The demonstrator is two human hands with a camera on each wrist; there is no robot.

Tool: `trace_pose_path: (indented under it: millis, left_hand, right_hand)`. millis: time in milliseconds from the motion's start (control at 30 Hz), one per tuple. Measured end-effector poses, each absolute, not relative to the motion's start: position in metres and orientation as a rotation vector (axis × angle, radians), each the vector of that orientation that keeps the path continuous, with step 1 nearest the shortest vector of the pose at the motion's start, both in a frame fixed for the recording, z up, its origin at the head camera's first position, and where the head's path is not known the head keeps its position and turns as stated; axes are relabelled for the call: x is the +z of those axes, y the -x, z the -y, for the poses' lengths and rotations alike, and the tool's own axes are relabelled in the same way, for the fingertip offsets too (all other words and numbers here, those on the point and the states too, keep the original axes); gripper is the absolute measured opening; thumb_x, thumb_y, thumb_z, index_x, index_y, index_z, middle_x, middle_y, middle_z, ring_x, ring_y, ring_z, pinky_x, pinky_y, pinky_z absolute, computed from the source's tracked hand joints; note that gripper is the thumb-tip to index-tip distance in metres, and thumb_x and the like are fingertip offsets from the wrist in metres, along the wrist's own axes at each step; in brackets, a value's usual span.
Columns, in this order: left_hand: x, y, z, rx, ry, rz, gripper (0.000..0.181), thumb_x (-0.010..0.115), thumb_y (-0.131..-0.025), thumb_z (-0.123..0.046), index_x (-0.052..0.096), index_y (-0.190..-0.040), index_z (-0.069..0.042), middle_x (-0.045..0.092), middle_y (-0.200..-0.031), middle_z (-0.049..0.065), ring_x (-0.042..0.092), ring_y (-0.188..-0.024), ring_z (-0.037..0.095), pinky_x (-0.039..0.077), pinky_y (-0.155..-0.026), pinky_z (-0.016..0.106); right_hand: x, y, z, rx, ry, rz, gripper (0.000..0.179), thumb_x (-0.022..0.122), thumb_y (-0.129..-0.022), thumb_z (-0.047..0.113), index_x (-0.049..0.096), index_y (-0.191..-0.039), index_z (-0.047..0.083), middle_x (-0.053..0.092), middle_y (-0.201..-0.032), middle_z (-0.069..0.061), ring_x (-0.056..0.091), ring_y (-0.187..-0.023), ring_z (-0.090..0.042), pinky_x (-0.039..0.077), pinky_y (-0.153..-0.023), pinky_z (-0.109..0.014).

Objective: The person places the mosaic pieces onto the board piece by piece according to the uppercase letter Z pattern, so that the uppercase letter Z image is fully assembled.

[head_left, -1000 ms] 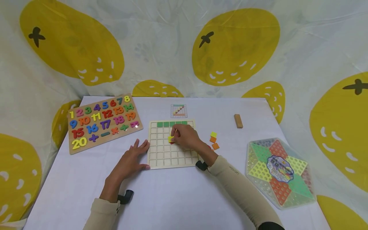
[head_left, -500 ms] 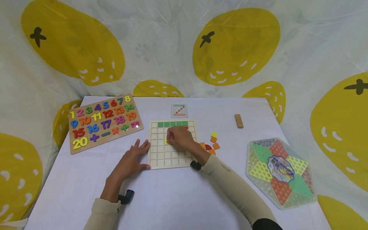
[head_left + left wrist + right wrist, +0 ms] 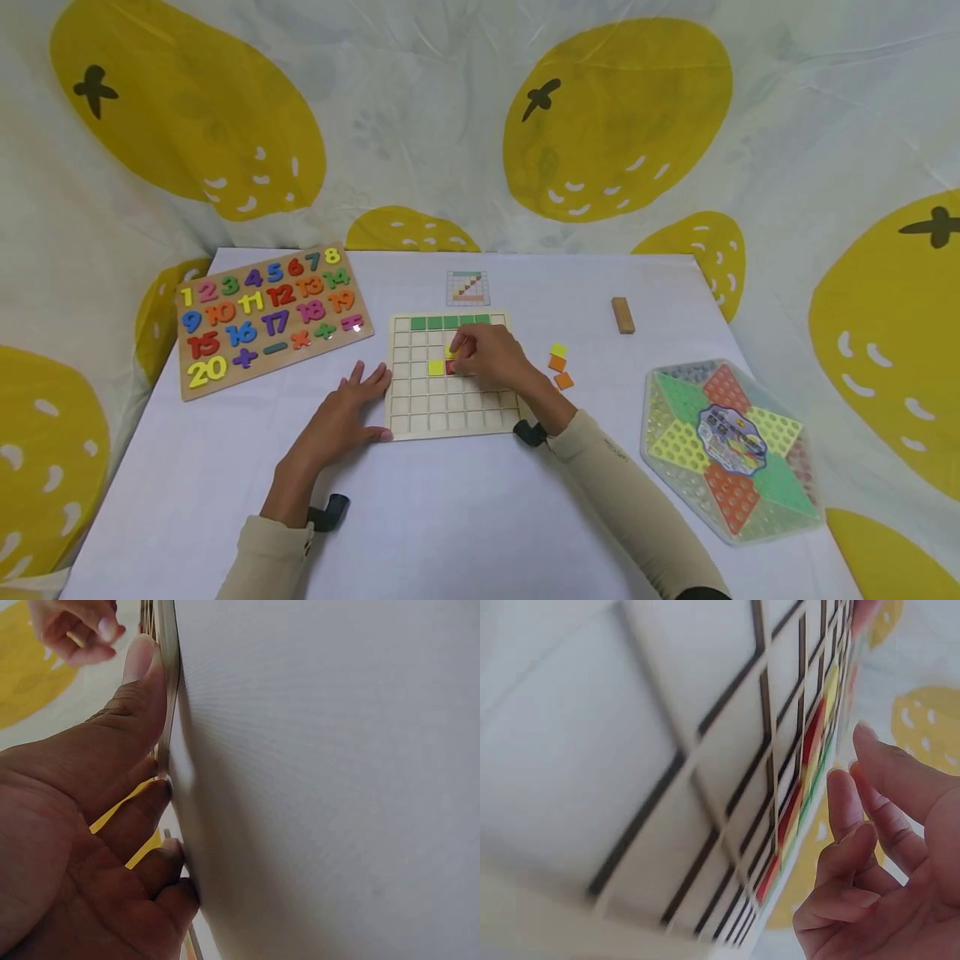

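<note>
In the head view my right hand [image 3: 491, 357] hovers over a wooden grid board [image 3: 408, 408], fingers loosely bent. The right wrist view shows its thumb and fingertips apart, with nothing between them. A yellow square tile [image 3: 437, 367] lies in a board cell just left of the fingertips. Right beside it is a red piece [image 3: 450, 367], partly hidden by the hand, and above that a second yellow tile [image 3: 449, 351]. Green tiles [image 3: 450, 322] line the top row. My left hand [image 3: 341, 417] rests with spread fingers against the board's left edge, its thumb at the lower corner.
A small pattern card [image 3: 468, 288] lies behind the board. Loose yellow [image 3: 558, 351] and orange tiles [image 3: 563, 380] are to its right, with a wooden block [image 3: 622, 316] farther off. A number puzzle [image 3: 273, 321] stands left, a hexagonal checkers board [image 3: 731, 450] right.
My right hand carried the yellow tile leftward, let it go in a cell beside the red piece, then drew back a little to the right. The left hand stayed in place.
</note>
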State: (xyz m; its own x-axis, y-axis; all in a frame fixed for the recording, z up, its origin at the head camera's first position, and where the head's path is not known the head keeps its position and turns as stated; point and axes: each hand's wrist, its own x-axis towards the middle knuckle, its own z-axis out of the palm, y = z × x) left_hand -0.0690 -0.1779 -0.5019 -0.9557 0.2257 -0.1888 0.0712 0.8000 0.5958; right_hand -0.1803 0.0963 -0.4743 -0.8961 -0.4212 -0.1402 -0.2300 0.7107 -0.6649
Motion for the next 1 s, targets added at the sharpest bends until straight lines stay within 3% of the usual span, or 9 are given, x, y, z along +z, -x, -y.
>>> trace_pose_path:
  millis: [200,433,800,1000]
  left_hand:
    - [-0.499,0.068,0.177,0.886,-0.237,-2.747,0.103,0.095,-0.078,-0.026,0.039,-0.164,-0.016,0.031,-0.173,0.003,0.012,-0.165,0.045,0.02,-0.126,0.071]
    - [-0.499,0.069,0.177,0.879,-0.229,-2.741,0.103,0.095,-0.078,-0.026,0.038,-0.164,-0.017,0.03,-0.174,0.003,0.012,-0.165,0.046,0.02,-0.125,0.072]
    - [-0.499,0.069,0.177,0.862,-0.217,-2.74,0.103,0.095,-0.079,-0.026,0.038,-0.164,-0.017,0.03,-0.174,0.003,0.012,-0.165,0.046,0.02,-0.125,0.072]
    - [-0.499,0.068,0.177,0.876,-0.218,-2.739,0.102,0.094,-0.079,-0.026,0.039,-0.164,-0.017,0.03,-0.174,0.003,0.011,-0.165,0.046,0.02,-0.125,0.072]
  right_hand:
    - [-0.469,0.181,-0.128,-1.019,0.409,-2.679,0.019,0.087,-0.09,0.018,0.076,-0.104,0.017,0.07,-0.089,0.002,0.06,-0.087,-0.02,0.048,-0.072,-0.032]
    - [-0.47,0.185,-0.171,-0.993,0.281,-2.721,0.022,0.087,-0.09,0.02,0.074,-0.108,0.016,0.069,-0.092,-0.002,0.058,-0.081,-0.025,0.048,-0.061,-0.03]
    - [-0.476,0.182,-0.224,-0.873,0.167,-2.767,0.017,0.084,-0.091,0.018,0.076,-0.106,0.018,0.072,-0.096,-0.003,0.057,-0.083,-0.025,0.051,-0.065,-0.03]
    - [-0.476,0.173,-0.233,-0.845,0.252,-2.672,0.018,0.088,-0.087,0.017,0.079,-0.103,0.017,0.072,-0.093,-0.002,0.057,-0.085,-0.024,0.05,-0.068,-0.031]
